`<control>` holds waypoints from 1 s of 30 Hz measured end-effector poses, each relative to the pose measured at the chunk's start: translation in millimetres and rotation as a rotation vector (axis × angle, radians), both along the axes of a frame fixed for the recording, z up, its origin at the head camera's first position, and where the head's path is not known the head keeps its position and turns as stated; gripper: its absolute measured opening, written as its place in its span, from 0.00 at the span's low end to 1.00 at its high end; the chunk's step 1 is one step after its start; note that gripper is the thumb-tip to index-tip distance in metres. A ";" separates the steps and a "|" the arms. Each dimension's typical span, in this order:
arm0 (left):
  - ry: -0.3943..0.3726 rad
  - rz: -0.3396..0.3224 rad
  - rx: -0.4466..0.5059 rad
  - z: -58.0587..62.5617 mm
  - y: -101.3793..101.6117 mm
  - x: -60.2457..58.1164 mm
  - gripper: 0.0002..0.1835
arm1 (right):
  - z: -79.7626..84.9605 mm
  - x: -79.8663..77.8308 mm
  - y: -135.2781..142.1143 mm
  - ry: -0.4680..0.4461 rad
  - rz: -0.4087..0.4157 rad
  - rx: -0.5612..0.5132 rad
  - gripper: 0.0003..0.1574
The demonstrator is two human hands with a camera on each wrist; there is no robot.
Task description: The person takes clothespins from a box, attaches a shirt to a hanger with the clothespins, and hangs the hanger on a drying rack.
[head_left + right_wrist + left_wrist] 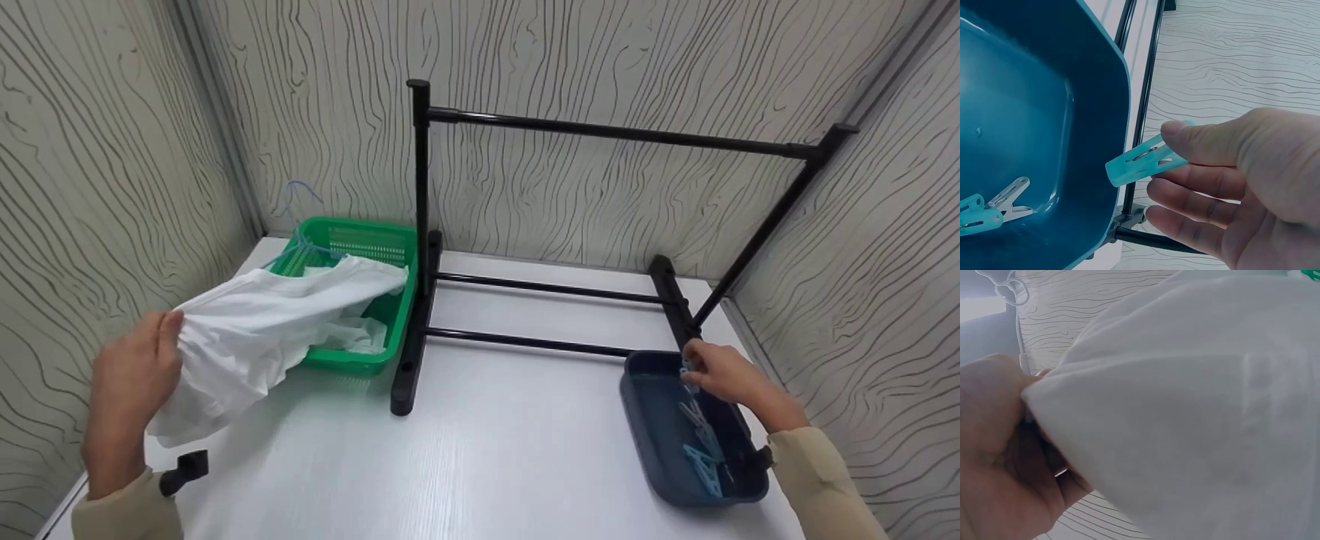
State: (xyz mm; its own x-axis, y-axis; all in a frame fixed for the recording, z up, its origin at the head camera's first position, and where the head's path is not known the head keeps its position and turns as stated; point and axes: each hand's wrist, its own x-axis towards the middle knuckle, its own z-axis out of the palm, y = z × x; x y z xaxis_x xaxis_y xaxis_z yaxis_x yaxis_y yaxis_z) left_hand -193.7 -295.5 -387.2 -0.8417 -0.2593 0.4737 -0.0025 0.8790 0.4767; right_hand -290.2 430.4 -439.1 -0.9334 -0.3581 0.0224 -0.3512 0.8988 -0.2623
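Observation:
My left hand (135, 375) pinches the edge of a white cloth garment (247, 330) at the left and stretches it away from the green basket (352, 364). The garment's far side lies over the basket, where a thin blue hanger (301, 246) shows at its upper edge. Whether the hanger sits inside the garment I cannot tell. Over the far end of a dark blue bin (646, 431), my right hand (724, 371) holds a light blue clothespin (1145, 161) between thumb and index finger. Several other clothespins (703, 469) lie in the bin.
A black rack (615, 131) stands between basket and bin, its top bar high and two low bars (525, 341) crossing near the white table (465, 450). More white fabric (356, 335) lies in the basket. Wood-patterned walls (525, 202) enclose the back and sides.

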 end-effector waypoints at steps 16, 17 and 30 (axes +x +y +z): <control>0.081 -0.029 -0.004 13.2 -1.4 10.3 0.17 | 3.7 -0.5 -3.5 0.037 0.014 -0.003 0.16; 0.087 -0.034 -0.002 13.1 -0.7 10.8 0.17 | 4.2 -0.7 -4.1 0.042 0.015 -0.003 0.16; 0.189 -0.108 0.004 17.2 4.6 8.7 0.14 | 16.2 3.6 -22.4 0.165 0.012 -0.088 0.15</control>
State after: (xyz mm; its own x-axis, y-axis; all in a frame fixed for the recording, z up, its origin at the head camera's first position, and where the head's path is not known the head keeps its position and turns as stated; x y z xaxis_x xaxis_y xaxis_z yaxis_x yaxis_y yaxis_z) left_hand -185.0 -291.0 -370.0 -0.7608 -0.1747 0.6250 0.1810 0.8677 0.4629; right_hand -286.6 408.0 -422.9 -0.9102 -0.3587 0.2069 -0.4062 0.8705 -0.2779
